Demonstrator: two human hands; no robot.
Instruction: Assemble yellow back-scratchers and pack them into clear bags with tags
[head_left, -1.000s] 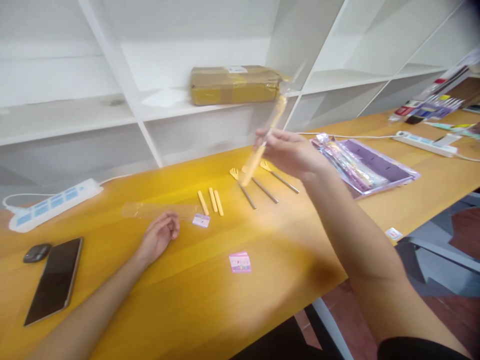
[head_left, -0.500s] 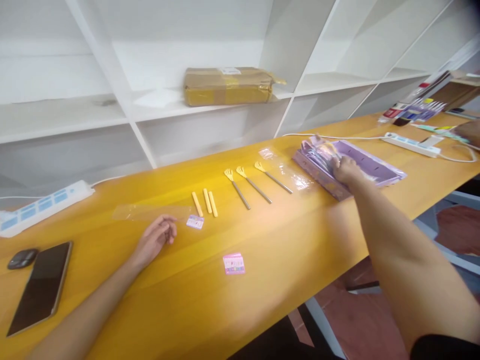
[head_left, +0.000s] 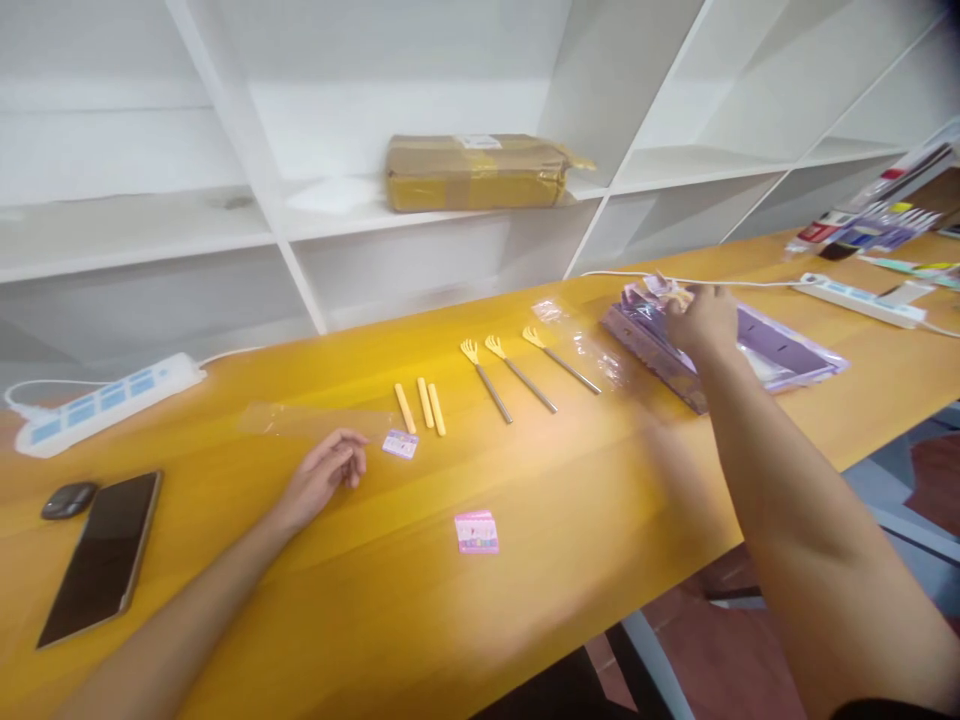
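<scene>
Compared with a second ago: right hand (head_left: 701,318) no longer holding up a wrapped yellow stick at frame centre, now reaching to the right of centre, over the purple tray (head_left: 795,352) of wrapped packets. Empty clear wrapper (head_left: 581,340) now lying just right of the forks. Judging from that, one piece unwrapped and laid down, the next packet being fetched. Fingers curled down on a packet (head_left: 660,292) at the tray's far end; whether actually pinched shut on it, cannot tell.

Left hand (head_left: 324,472) resting on the yellow table (head_left: 375,600), lower left of centre, fingers loosely curled, holding nothing, just beside a small label (head_left: 400,444).

Three forks (head_left: 525,365) at centre, side by side, long axes running from upper left to lower right, tines toward the shelves, handles toward the near edge. Three yellow sticks (head_left: 421,405) to their left, parallel, similar slant.
</scene>
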